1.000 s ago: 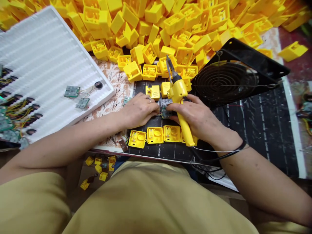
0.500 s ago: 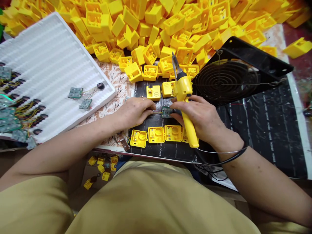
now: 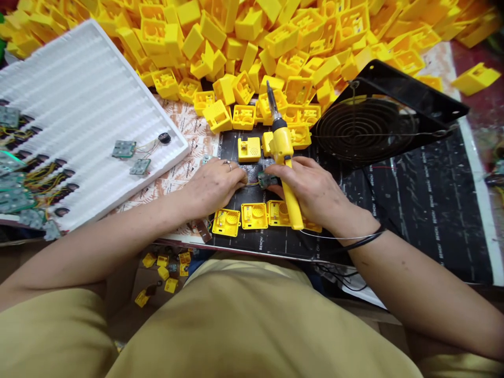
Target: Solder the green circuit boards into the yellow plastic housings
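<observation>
Over the last second, your left hand (image 3: 218, 181) drew back from the circuit board (image 3: 268, 180), so a gap stood between your two hands, with thin wires (image 3: 252, 184) running across it. Your left fingertips were pinched together at the far end of those wires and appeared to hold them; whatever lay inside the pinch was hidden.

Your right hand (image 3: 317, 184) moved slightly inward during the last half second, and the yellow soldering gun (image 3: 282, 142) shifted left with it. That hand was doing two jobs: it kept the gun lodged in its grasp, and its thumb and a finger closed about the board's edge. The thumb covered part of the board, so you could not check the joints from this view.

The board was low over the black mat (image 3: 425, 210), between the row of open yellow cases (image 3: 254, 216) on your near side and another yellow case (image 3: 249, 149) beyond; whether it touched the mat could not be told. The gun's tip pointed away from you, well apart from the board.

Reading: with the leads extended and the tip turned away, this looked like a handling step on the wires rather than a heating one. The nearby cases stayed in place, as did the loose boards (image 3: 124, 148) on the white foam tray (image 3: 94, 79).
</observation>
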Demonstrator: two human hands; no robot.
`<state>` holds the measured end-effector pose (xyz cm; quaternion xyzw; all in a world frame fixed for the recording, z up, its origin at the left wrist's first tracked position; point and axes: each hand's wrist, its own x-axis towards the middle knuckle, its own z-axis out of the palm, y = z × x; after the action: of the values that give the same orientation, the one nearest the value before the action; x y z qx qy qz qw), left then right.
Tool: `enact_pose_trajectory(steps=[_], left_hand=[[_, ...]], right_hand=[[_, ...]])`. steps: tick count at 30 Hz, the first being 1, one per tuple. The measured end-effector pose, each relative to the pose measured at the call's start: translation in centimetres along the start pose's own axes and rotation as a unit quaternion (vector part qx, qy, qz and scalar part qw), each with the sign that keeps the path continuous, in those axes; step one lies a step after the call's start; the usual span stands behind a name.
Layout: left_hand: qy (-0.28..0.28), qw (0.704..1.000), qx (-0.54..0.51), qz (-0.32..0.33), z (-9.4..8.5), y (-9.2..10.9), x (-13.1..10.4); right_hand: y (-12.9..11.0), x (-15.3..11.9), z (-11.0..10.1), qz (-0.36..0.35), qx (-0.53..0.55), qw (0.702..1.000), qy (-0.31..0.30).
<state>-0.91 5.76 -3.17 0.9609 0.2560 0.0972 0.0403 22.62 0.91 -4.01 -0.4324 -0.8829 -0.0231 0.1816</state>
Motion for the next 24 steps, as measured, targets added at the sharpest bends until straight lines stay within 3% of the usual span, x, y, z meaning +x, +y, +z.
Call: enact_pose_trajectory(steps=[8, 13, 19, 24], left_hand=[[-0.057, 0.993, 0.105, 0.009, -1.5, 0.2, -1.7], [-0.007, 0.989, 0.148, 0.003, -1.5, 0.4, -1.1], [0.067, 0.995, 0.052, 0.043, -0.2, 0.2, 0.1], [0.063, 0.993, 0.028, 0.094, 1.2, -0.9, 0.3]], right_hand=[[0.0, 0.8, -0.1, -0.026, 0.061, 0.998, -0.019], [-0.4, 1.3, 0.0, -0.008, 0.072, 0.997, -0.016], [-0.7, 1.6, 0.2, -0.002, 0.078, 0.997, -0.023], [-0.6, 1.5, 0.4, 0.007, 0.103, 0.994, -0.028]])
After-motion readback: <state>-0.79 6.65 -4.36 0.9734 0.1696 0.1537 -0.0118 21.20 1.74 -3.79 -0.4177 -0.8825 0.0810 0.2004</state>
